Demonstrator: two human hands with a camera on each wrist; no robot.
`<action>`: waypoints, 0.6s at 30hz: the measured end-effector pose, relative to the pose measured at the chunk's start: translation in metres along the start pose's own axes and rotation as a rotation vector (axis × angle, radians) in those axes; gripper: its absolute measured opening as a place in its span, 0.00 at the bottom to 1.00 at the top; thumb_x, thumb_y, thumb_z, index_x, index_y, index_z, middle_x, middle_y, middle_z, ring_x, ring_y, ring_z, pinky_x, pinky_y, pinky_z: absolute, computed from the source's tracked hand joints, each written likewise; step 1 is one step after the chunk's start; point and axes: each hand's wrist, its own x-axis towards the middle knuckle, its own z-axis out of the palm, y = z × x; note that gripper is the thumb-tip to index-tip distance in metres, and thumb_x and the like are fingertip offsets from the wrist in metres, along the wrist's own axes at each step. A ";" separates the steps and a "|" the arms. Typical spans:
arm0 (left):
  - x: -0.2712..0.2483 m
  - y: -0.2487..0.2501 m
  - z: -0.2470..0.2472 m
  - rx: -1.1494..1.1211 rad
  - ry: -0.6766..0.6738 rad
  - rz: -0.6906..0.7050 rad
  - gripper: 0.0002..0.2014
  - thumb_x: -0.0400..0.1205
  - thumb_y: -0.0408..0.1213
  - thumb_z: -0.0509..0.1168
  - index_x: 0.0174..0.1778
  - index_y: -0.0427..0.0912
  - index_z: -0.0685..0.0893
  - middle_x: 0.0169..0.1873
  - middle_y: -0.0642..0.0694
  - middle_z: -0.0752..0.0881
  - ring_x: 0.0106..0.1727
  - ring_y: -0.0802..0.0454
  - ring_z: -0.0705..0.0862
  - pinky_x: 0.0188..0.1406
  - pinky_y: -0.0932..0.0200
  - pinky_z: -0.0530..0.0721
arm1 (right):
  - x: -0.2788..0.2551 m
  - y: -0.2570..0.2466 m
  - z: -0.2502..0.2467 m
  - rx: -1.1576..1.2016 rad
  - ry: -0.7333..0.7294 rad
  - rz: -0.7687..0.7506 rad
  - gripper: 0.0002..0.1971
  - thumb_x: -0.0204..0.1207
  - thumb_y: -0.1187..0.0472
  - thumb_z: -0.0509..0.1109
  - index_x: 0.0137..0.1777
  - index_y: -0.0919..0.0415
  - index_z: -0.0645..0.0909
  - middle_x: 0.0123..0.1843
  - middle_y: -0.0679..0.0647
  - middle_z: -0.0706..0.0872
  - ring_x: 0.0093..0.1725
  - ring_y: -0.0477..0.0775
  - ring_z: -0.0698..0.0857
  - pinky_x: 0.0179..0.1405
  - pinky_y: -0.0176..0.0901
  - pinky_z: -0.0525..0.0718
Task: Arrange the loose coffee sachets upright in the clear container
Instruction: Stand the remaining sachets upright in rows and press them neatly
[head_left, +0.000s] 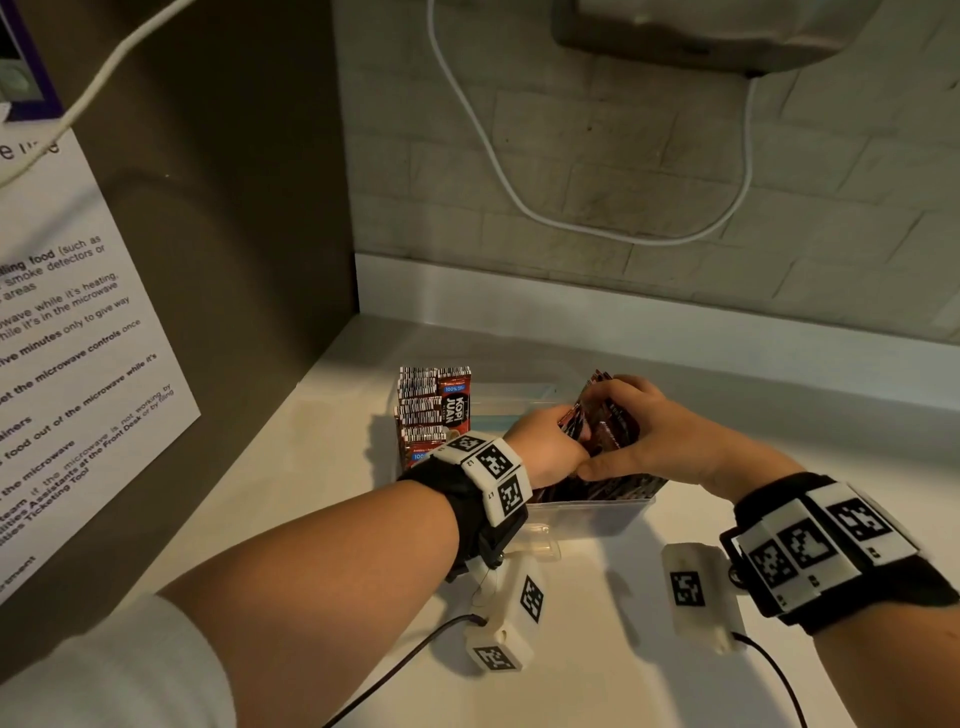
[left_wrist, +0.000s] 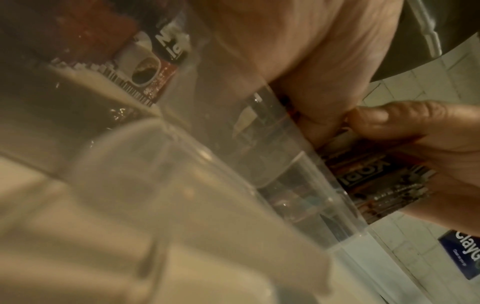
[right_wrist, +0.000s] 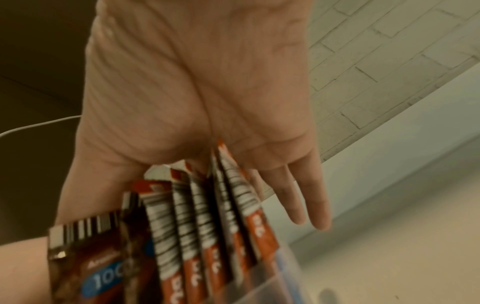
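Observation:
A clear container (head_left: 597, 512) stands on the pale counter. A row of red-and-black coffee sachets (head_left: 434, 410) stands upright at its left end. Over its right part both hands hold a tilted bundle of sachets (head_left: 605, 423). My left hand (head_left: 550, 441) grips the bundle from the left. My right hand (head_left: 649, 426) covers it from the right, with fingers over its top and thumb on the near side. In the right wrist view the bundle (right_wrist: 202, 216) fans out under the palm, above the container rim (right_wrist: 272, 288). The left wrist view shows sachets (left_wrist: 376, 181) behind the clear wall (left_wrist: 285, 164).
A dark side panel with a printed notice (head_left: 78, 338) closes the left. A brick wall with a looping white cable (head_left: 519, 197) rises behind the counter. White tracker modules (head_left: 698, 592) with black leads hang below my wrists, just above the counter.

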 end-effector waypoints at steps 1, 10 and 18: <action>0.000 0.000 0.000 -0.007 -0.018 0.000 0.17 0.72 0.21 0.66 0.54 0.40 0.83 0.51 0.40 0.87 0.56 0.39 0.85 0.59 0.43 0.85 | 0.000 0.000 0.000 0.013 -0.001 0.003 0.37 0.62 0.57 0.84 0.70 0.48 0.72 0.73 0.46 0.61 0.66 0.54 0.72 0.60 0.44 0.79; -0.003 0.002 -0.001 0.000 -0.032 -0.038 0.17 0.71 0.22 0.64 0.55 0.37 0.86 0.52 0.36 0.88 0.55 0.38 0.85 0.59 0.40 0.85 | -0.002 -0.001 -0.001 0.007 -0.022 -0.001 0.38 0.60 0.59 0.85 0.69 0.46 0.72 0.72 0.46 0.62 0.66 0.53 0.72 0.59 0.42 0.78; -0.005 0.000 -0.008 -0.119 0.082 -0.071 0.13 0.73 0.20 0.59 0.47 0.39 0.83 0.44 0.39 0.84 0.56 0.37 0.83 0.56 0.47 0.83 | -0.001 0.000 -0.004 -0.028 -0.033 0.010 0.37 0.63 0.65 0.82 0.71 0.48 0.70 0.73 0.45 0.60 0.67 0.56 0.71 0.58 0.47 0.82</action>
